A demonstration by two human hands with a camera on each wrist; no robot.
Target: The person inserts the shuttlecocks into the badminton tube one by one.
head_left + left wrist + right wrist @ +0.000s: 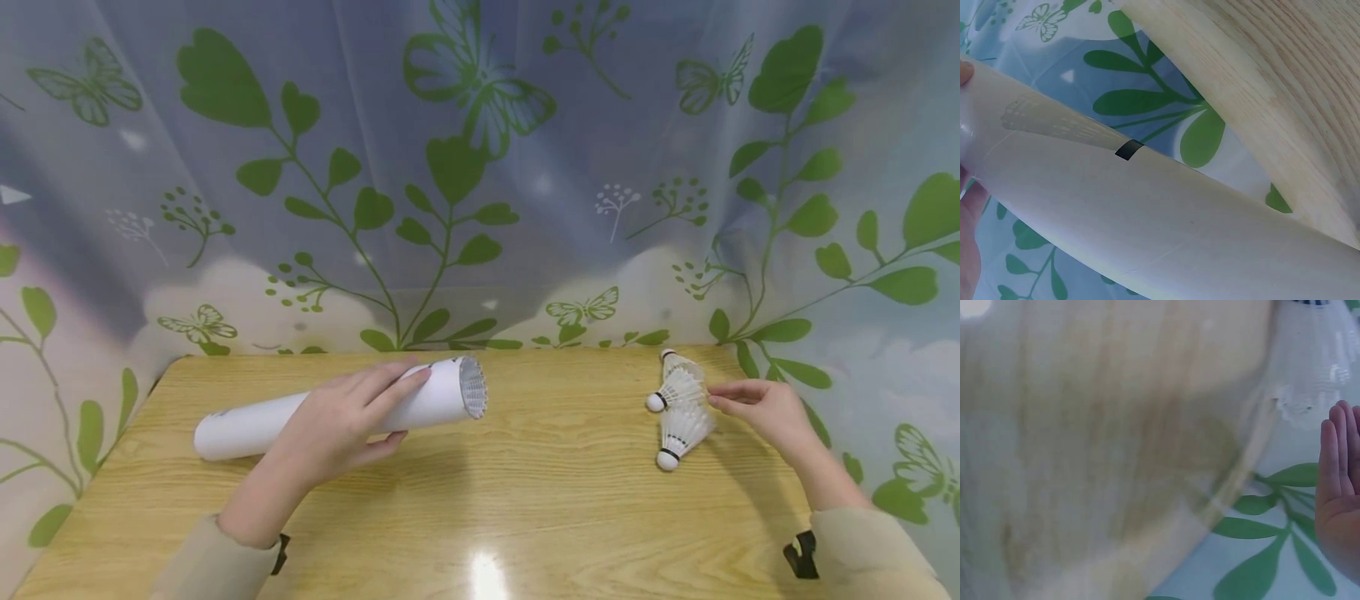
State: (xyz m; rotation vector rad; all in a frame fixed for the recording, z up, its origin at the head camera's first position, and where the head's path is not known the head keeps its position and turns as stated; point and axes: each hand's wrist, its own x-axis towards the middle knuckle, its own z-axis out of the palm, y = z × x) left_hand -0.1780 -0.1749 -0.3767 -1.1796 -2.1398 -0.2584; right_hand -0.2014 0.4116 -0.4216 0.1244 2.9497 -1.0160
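Observation:
My left hand grips a long white cylindrical shuttlecock tube from above, near its right end. The tube lies tilted, its right end raised and facing right; a grey ribbed pattern shows in that mouth. In the left wrist view, the tube's side bears a printed shuttlecock picture with a black band. On the right, my right hand pinches the feather edge of the middle shuttlecock between thumb and forefinger. Another shuttlecock lies in front of it, and a third behind, partly covered.
The wooden table has a rounded edge and carries a bright light reflection near the front. Behind it and at both sides hangs a curtain printed with leaves and butterflies. A black strap shows at the right wrist.

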